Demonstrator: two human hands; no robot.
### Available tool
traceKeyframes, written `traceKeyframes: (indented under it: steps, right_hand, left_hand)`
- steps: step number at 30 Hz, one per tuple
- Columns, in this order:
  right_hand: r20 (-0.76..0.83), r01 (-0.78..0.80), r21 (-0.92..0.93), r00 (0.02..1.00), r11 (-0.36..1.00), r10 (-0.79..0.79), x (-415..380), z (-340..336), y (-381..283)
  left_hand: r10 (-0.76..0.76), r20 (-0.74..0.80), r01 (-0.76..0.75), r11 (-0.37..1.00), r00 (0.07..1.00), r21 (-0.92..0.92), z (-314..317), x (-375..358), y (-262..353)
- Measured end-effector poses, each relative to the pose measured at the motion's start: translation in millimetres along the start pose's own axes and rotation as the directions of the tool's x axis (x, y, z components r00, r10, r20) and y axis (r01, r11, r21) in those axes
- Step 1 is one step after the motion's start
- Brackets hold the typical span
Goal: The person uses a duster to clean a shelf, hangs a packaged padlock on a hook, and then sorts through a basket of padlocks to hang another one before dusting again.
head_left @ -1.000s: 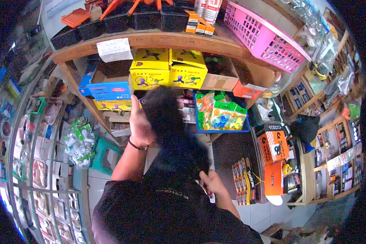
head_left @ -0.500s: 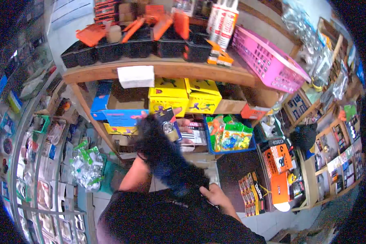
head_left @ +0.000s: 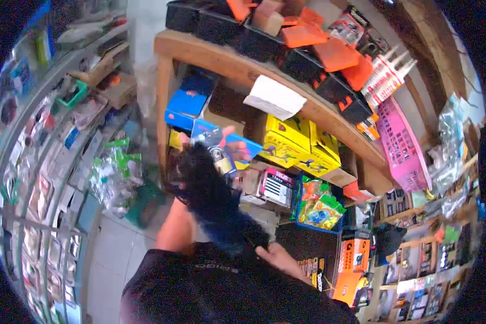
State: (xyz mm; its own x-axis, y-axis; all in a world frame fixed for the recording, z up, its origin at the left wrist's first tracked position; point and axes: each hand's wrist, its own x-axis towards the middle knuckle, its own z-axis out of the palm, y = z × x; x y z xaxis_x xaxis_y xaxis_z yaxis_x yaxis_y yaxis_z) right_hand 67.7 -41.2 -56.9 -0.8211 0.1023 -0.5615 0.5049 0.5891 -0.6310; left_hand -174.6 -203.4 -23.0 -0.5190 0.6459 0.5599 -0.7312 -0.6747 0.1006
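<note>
My right hand (head_left: 278, 256) is closed round the handle end of a dark, fluffy duster (head_left: 213, 189). The duster slants up to the left, and its tip covers part of my left wrist and palm. Beyond the tip, my left hand (head_left: 236, 146) grips a small blister pack (head_left: 217, 153) with a silver and tan item in it; its exact kind is blurred. The pack is in front of an open blue box (head_left: 248, 147) on the shelf under the wooden board.
Yellow boxes (head_left: 287, 141), a blue basket of bright packets (head_left: 319, 208) and a pink basket (head_left: 402, 143) stand to the right. Black bins (head_left: 218, 27) line the wooden shelf (head_left: 216, 54) above. Glass-fronted shelving (head_left: 38, 216) stands at left, beside bagged goods (head_left: 116, 178).
The view has turned and tilted, so the shelf now slopes down to the right. The blister pack has shifted left along the shelf, from before the yellow boxes to the blue box.
</note>
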Motion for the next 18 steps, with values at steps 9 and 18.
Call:
traceKeyframes:
  steps: [9,18]
  right_hand:
    - [-0.264,0.296,0.156,0.932,0.942,-0.249,18.9,-11.7,16.8]
    - [-0.282,0.069,0.075,0.958,0.995,-0.045,-14.2,-30.0,4.4]
  left_hand:
    - [0.023,0.090,-0.022,1.000,0.996,-0.007,16.8,8.5,1.0]
    - [0.113,-0.154,-0.118,0.993,0.982,-0.023,28.5,7.7,-17.8]
